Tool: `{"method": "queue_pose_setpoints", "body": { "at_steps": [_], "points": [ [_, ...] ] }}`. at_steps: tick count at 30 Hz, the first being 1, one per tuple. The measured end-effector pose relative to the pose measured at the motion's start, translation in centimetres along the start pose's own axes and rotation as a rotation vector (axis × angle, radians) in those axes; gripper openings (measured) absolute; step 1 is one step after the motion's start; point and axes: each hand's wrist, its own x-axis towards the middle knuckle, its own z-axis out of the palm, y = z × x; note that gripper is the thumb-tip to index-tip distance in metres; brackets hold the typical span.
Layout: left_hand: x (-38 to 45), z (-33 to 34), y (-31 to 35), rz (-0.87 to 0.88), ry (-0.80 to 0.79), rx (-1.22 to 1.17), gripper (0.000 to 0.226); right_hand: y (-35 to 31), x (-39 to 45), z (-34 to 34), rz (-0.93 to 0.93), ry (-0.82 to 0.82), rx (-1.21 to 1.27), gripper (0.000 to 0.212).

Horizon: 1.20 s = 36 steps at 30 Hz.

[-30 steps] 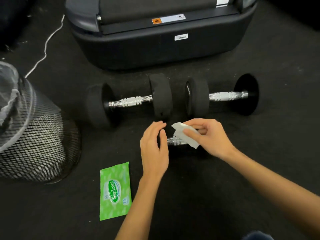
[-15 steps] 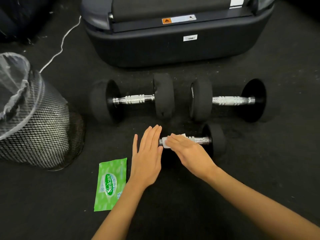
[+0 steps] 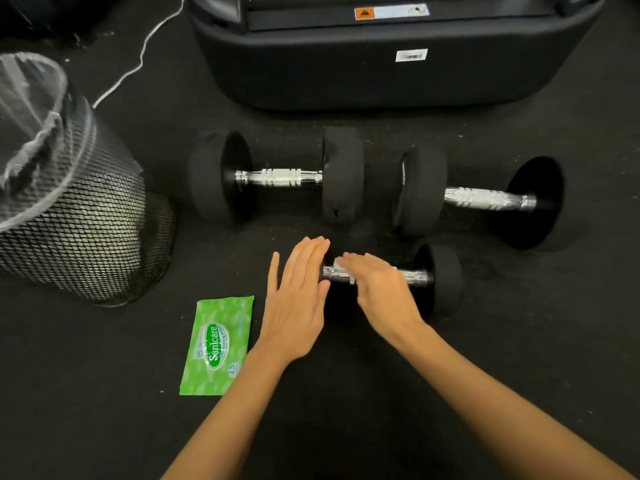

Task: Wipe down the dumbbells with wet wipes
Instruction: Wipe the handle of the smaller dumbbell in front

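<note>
A dark, speckled floor (image 3: 519, 375) fills the view from above. At the top stands a large black machine base (image 3: 381, 74) with rounded corners; it carries a strip label with an orange warning triangle (image 3: 364, 13) and, lower down, a small white barcode sticker (image 3: 411, 55), both too small to read. A white cord (image 3: 138, 64) trails across the floor at upper left.

At the left sits a black mesh waste bin (image 3: 86, 230), lined with a clear plastic bag (image 3: 31, 109).

Two big dumbbells lie end to end across the middle, each with black round weights and a ridged chrome handle: the left dumbbell (image 3: 277, 177) and the right dumbbell (image 3: 485, 199), their inner weights close together.

Just in front of them lies a small dumbbell (image 3: 440, 278), its right weight plainly visible, its left end hidden behind the left hand (image 3: 298, 303). That hand is open, fingers straight and together, resting against the hidden end. The right hand (image 3: 384, 289) lies over the chrome handle with fingers fairly flat, pressing a white wet wipe (image 3: 341, 264) onto the bar; only a small edge of the wipe shows near the fingertips.

On the floor beside the left wrist lies a flat green wipes packet (image 3: 218, 344), printed "Sanicare" in white on a green oval, with the number "15" below it. Smaller print there is unreadable.
</note>
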Motion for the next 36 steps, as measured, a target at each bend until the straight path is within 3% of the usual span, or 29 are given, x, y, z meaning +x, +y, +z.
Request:
{"method": "queue_pose_setpoints", "body": {
  "at_steps": [3,9,13,17,22,29,36],
  "points": [
    [-0.1,0.0,-0.2,-0.005,0.000,0.007,0.051,0.7,-1.6,0.1,-0.110,-0.045,0.002,0.049],
    [-0.2,0.1,0.0,-0.018,0.005,-0.006,0.051,0.1,-0.3,-0.1,-0.047,0.014,-0.008,0.048],
    [-0.1,0.1,-0.2,-0.010,0.008,0.001,0.050,0.5,-1.0,0.1,-0.171,-0.061,-0.032,0.053],
    [0.0,0.2,-0.1,-0.024,0.013,-0.005,0.050,1.4,-1.1,-0.4,-0.130,0.002,0.016,0.052],
    [0.1,0.2,-0.1,-0.025,0.022,-0.007,0.051,-0.1,-0.8,0.3,-0.190,-0.078,-0.082,0.057],
    [0.1,0.3,0.2,-0.033,0.027,0.005,0.052,0.4,-0.3,-0.3,-0.157,-0.048,-0.069,0.055],
    [0.2,0.3,0.3,-0.053,0.018,-0.039,0.053,2.9,-2.2,-0.7,-0.334,-0.006,-0.162,0.064]
  ]
}}
